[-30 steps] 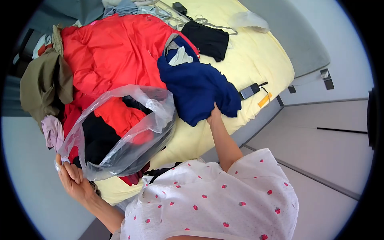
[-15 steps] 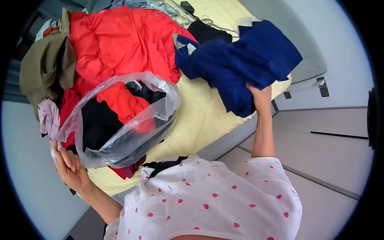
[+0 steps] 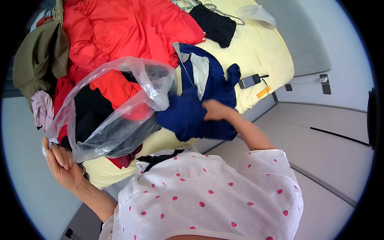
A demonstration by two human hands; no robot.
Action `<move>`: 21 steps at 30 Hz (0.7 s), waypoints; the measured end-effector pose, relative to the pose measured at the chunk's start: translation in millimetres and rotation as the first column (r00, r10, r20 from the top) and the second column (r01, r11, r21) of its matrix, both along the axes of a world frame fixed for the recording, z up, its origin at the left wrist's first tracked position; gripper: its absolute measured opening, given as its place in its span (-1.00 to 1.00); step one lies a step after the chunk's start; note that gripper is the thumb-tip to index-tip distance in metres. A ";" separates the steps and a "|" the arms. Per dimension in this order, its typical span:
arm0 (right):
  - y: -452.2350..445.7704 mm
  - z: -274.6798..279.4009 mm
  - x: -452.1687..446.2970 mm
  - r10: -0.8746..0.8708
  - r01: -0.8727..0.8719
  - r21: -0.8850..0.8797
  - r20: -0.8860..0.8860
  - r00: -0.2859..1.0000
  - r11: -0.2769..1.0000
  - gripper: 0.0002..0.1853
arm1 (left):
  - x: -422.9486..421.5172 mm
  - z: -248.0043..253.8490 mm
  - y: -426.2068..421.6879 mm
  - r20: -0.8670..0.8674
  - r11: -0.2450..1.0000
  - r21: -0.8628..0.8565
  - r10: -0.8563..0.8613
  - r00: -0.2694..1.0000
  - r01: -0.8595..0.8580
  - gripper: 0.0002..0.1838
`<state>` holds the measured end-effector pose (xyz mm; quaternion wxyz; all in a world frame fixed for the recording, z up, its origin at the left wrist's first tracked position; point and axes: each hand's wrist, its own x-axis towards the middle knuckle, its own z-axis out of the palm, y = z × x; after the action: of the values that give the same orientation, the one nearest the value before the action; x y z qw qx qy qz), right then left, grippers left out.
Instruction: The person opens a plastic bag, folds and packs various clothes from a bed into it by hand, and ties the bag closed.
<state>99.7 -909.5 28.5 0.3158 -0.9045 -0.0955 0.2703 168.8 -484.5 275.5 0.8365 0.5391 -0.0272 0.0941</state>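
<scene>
My left hand point(image 3: 63, 165) is closed on the rim of a clear plastic bag point(image 3: 106, 144) at the lower left. Inside the bag lie a bright red garment point(image 3: 120, 94) and black clothing point(image 3: 91, 114). My right hand point(image 3: 216, 111) grips a dark blue garment point(image 3: 218, 126), whose bunched front part touches or overlaps the bag's right side. The garment is partly blurred; its white and grey lining shows near the top. Behind the bag a large red jacket point(image 3: 128, 30) is spread out.
A yellow-sheeted bed point(image 3: 266, 52) carries everything. Olive trousers point(image 3: 38, 60) and a pale pink cloth point(image 3: 42, 108) lie at left. Farther back are a black garment point(image 3: 214, 26), hangers and a translucent plastic bag point(image 3: 258, 15). A phone-like black device point(image 3: 250, 81) lies at right.
My right hand has drawn the dark blue garment left and toward me, up to the bag. The black device on the bed has come into sight. My left hand still holds the bag's rim.
</scene>
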 end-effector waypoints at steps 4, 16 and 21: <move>-56.8 -45.3 61.3 -0.145 0.264 -0.163 0.516 0.844 0.951 -0.59 | 0.7 3.1 -4.0 -0.026 0.993 0.095 0.077 0.997 -0.074 -0.67; -79.9 -88.6 55.4 -0.491 0.490 -0.065 -0.218 0.843 0.869 0.17 | 5.6 10.3 -25.7 -0.022 0.971 0.199 0.138 0.990 -0.130 -0.65; -51.7 -72.0 13.7 -0.626 0.627 0.007 -0.054 0.778 0.779 -0.24 | 2.4 13.4 -32.9 -0.059 0.941 0.319 0.139 0.989 -0.113 -0.61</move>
<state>113.4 -961.3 -43.6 0.4010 -0.8741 0.2147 0.1706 171.1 -517.4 289.0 0.7327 0.6694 0.0267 0.1200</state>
